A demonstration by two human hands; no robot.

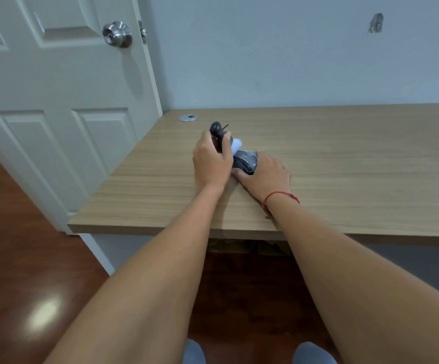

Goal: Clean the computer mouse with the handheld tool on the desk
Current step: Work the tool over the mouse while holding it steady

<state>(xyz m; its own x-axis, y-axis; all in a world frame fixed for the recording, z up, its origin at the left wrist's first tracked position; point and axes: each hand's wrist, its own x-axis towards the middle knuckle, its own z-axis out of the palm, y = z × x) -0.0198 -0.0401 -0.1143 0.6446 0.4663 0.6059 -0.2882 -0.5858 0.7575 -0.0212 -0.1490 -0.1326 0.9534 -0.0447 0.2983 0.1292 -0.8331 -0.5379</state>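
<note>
My hands crowd the mouse (247, 161) at frame centre. The desk (344, 158) lies bare rightward; only the grommet (187, 117) sits upper left, beside the door (55, 101).

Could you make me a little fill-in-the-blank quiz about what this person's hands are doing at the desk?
1. The left hand grips the cleaning tool, whose pale tip touches the ____.
2. The right hand steadies the mouse on the ____.
3. A ____ string circles the right wrist.
4. The silver doorknob is on a ____ door.

Missing words: mouse; desk; red; white
</note>
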